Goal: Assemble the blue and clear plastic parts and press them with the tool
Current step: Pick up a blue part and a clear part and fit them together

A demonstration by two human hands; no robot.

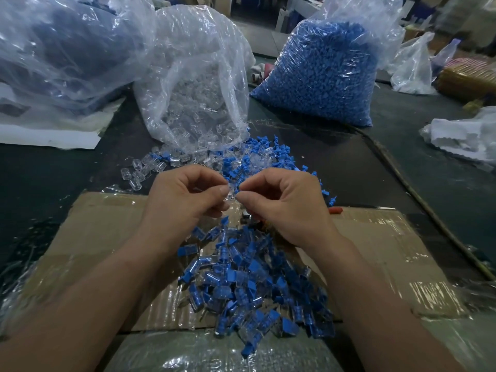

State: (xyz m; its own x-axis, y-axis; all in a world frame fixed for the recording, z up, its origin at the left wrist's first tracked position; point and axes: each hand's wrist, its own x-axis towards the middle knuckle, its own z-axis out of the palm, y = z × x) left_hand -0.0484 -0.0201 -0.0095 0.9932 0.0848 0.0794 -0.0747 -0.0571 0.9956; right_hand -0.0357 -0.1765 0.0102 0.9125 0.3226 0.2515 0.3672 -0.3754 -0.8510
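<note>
A heap of finished pieces (pixel 255 285), blue inserts seated in clear plastic shells, lies on the taped brown cardboard sheet (pixel 102 226) nearest the person, so the work looks well under way. Much is left, I judge: loose small blue plastic plugs (pixel 257 154) and loose clear plastic caps (pixel 139 170) are scattered on the dark tabletop (pixel 53 170) beyond the hands. They lie at the mouth of the open crinkled clear bag (pixel 193 103) of caps, and a big bag (pixel 322 76) packed with blue plugs stands behind.

The left hand (pixel 185 200) pinches one clear cap (pixel 230 191) between thumb and curled fingers. The right hand (pixel 284 208) pinches one blue plug (pixel 236 194), and the two parts touch between the fingertips, above the far edge of the cardboard. This pair seems to be at the joining step, not yet pressed.

A red-tipped object (pixel 335 210) peeks out just beside the right hand; it may be the pressing tool, but I cannot tell
</note>
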